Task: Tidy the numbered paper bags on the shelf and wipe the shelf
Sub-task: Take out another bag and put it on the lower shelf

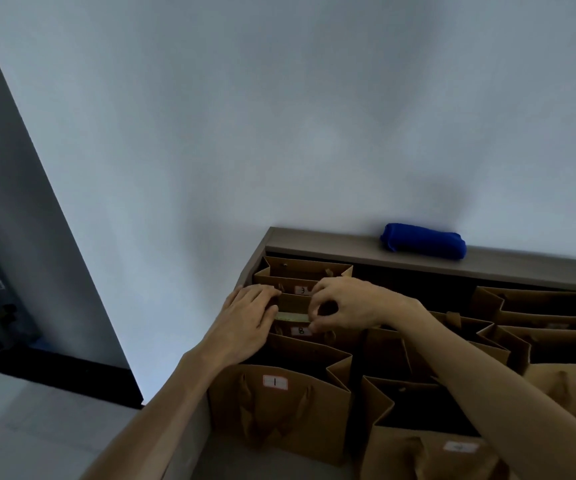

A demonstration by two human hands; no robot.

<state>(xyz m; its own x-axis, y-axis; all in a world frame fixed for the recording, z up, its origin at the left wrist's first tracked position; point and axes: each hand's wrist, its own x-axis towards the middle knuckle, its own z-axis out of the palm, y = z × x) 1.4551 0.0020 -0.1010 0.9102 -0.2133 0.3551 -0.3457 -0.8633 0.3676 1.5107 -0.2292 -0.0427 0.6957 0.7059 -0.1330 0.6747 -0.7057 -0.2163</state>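
Brown paper bags with numbered labels stand in rows on a grey shelf. In the left row, bag 1 is nearest, then bag 8, then a bag with a pale green edge, then bag 3. My left hand lies with straight fingers on the left side of the bag behind bag 8. My right hand pinches that bag's top edge with curled fingers. A rolled blue cloth lies on the shelf's top board at the back.
More open brown bags fill the shelf's right part, one with a label at the lower right. A white wall rises behind the shelf. A dark door frame and pale floor lie to the left.
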